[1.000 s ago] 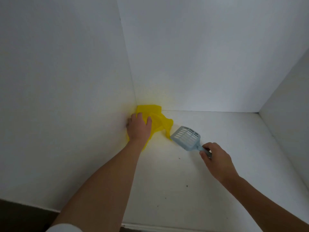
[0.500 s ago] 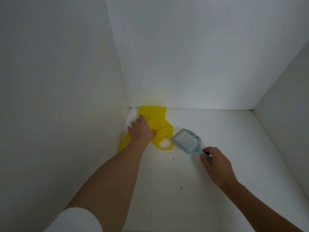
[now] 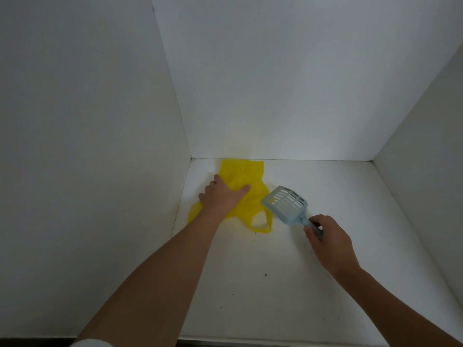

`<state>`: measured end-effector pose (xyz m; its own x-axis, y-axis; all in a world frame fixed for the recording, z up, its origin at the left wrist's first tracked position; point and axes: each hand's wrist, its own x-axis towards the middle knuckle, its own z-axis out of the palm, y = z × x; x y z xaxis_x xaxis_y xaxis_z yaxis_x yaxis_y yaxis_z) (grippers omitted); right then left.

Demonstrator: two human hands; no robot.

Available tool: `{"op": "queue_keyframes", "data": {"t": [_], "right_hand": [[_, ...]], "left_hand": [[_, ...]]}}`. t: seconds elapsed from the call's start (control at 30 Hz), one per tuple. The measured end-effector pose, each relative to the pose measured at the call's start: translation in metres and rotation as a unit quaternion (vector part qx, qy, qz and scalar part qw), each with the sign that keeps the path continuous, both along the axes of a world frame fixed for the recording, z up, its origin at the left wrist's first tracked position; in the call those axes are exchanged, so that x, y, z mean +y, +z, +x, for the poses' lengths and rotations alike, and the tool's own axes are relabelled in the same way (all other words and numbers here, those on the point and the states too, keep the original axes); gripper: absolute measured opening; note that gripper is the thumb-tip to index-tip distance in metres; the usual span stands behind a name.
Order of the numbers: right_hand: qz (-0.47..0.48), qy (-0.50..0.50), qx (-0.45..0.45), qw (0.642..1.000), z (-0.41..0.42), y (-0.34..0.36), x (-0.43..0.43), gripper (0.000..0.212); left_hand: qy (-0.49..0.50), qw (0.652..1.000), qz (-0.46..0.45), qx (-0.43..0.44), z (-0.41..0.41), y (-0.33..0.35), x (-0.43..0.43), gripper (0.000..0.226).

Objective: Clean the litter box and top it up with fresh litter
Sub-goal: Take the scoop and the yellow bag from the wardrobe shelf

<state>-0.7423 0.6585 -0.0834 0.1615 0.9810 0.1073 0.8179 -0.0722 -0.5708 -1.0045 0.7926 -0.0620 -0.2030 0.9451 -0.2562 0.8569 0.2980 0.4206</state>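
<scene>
A yellow plastic bag (image 3: 244,176) lies flat on the white floor of the litter box (image 3: 325,196), near the back left corner. My left hand (image 3: 221,196) presses down on the bag with fingers spread. My right hand (image 3: 328,240) grips the handle of a pale blue slotted litter scoop (image 3: 285,204). The scoop's head rests just right of the bag, beside one bag handle loop (image 3: 260,221). I see nothing in the scoop.
Tall white walls enclose the floor on the left (image 3: 87,146), back (image 3: 288,83) and right (image 3: 426,159). A few dark specks (image 3: 265,274) dot the floor toward the front edge (image 3: 275,340).
My left hand and the bag slid away from the left wall toward the right, and the bag now lies flatter. The scoop stayed close to the bag's right side.
</scene>
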Motion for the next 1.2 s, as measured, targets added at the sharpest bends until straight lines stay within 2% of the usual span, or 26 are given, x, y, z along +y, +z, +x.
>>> {"op": "queue_keyframes", "data": {"t": [0.07, 0.1, 0.2, 0.33, 0.4, 0.5, 0.6, 0.7, 0.73, 0.8, 0.87, 0.97, 1.03, 1.2], "right_hand": [[0.000, -0.004, 0.004, 1.000, 0.002, -0.001, -0.002, 0.008], [-0.001, -0.005, 0.004, 1.000, 0.004, -0.001, -0.004, 0.008], [-0.002, -0.009, 0.002, 1.000, 0.011, -0.002, -0.009, 0.008], [-0.008, -0.013, 0.001, 1.000, 0.020, -0.002, -0.016, 0.010], [-0.010, -0.017, 0.006, 1.000, 0.023, -0.001, -0.019, 0.011], [-0.006, -0.021, 0.009, 1.000, 0.027, 0.000, -0.025, 0.010], [-0.013, -0.018, 0.002, 1.000, 0.031, 0.000, -0.029, 0.011], [-0.019, -0.014, 0.005, 1.000, 0.033, 0.000, -0.031, 0.012], [-0.017, -0.012, 0.005, 1.000, 0.034, 0.000, -0.032, 0.012], [-0.014, -0.010, 0.002, 1.000, 0.034, 0.000, -0.034, 0.013], [-0.013, -0.008, -0.004, 1.000, 0.036, 0.002, -0.036, 0.013], [-0.016, -0.012, -0.006, 1.000, 0.042, 0.001, -0.040, 0.014], [-0.022, -0.014, -0.004, 1.000, 0.048, 0.000, -0.042, 0.014], [-0.021, -0.022, 0.012, 0.999, 0.057, -0.001, -0.049, 0.014]], "left_hand": [[-0.040, 0.997, -0.003, 0.067, 0.009, -0.008, -0.009, 0.130], [-0.049, 0.995, 0.001, 0.090, 0.012, -0.013, -0.014, 0.130], [-0.069, 0.988, 0.039, 0.132, 0.019, -0.023, -0.025, 0.103], [-0.105, 0.987, 0.071, 0.097, 0.023, -0.020, -0.030, 0.062], [-0.116, 0.988, 0.088, 0.051, 0.026, -0.019, -0.036, 0.061], [-0.075, 0.991, 0.105, -0.044, 0.029, -0.023, -0.046, 0.058], [-0.025, 0.985, 0.085, -0.150, 0.036, -0.022, -0.050, 0.038], [0.045, 0.963, 0.032, -0.265, 0.047, -0.015, -0.052, 0.018], [0.061, 0.954, 0.009, -0.294, 0.050, -0.013, -0.052, 0.028], [0.071, 0.949, -0.035, -0.305, 0.052, -0.009, -0.054, 0.065], [0.040, 0.968, -0.047, -0.242, 0.049, -0.011, -0.056, 0.080], [0.002, 0.988, -0.042, -0.149, 0.040, -0.016, -0.059, 0.059], [0.010, 0.989, -0.035, -0.143, 0.036, -0.013, -0.061, 0.053], [0.011, 0.992, -0.002, -0.127, 0.036, -0.002, -0.064, 0.054]]}}
